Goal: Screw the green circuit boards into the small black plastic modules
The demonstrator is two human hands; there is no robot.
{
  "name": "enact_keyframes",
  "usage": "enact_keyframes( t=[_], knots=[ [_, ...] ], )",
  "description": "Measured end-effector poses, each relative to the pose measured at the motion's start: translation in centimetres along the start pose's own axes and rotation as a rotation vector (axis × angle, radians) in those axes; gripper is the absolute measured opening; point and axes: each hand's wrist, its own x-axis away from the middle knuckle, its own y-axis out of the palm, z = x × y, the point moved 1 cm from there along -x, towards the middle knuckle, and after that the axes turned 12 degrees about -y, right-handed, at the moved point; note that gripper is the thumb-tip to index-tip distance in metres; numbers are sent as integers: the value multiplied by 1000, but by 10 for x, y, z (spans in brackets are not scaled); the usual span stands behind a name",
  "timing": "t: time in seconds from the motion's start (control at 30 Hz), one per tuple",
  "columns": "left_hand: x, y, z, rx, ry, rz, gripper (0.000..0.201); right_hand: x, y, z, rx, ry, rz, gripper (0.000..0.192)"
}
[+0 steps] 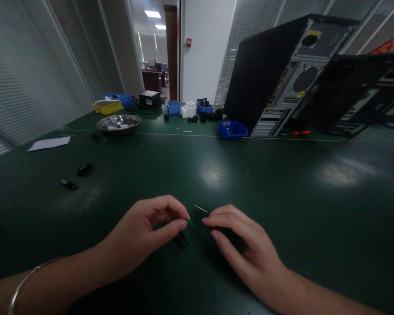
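Our left hand point(141, 234) pinches a green bit point(190, 222) near the rod point(200, 209). We can't tell if our right hand point(258, 249) grips anything.

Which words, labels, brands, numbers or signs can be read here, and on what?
No text is legible.
Label on the black box: too small to read.
Red wall box: too small to read.
Red flag: marks blurred.
Yellow patches on the computer tower: too blurred.

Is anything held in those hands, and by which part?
The left grip pinches a small green piece, seemingly by one end. Whether the right grip holds the thin silvery rod beside it can't be told.
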Motion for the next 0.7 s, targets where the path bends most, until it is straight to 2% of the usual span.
enact_keyframes(
  t=[0.07,0.13,0.2,0.27,0.43,0.7],
  knots=[
    [7,5,2,-222,259,81,15,0,3,-4,-99,36,10,21],
    [16,11,0,-394,502,87,25,0,6,-7,-163,75,15,15],
    [24,17,-5,-489,645,64,28,0,10,-9,-209,84,9,17],
    [29,20,-11,-524,690,65,28,2,13,-10,-240,67,-14,23],
    [27,16,-18,-500,672,65,25,3,16,-9,-288,40,-43,29],
    [27,15,-22,-454,694,118,27,0,11,-10,-279,33,-95,8]
  ],
)
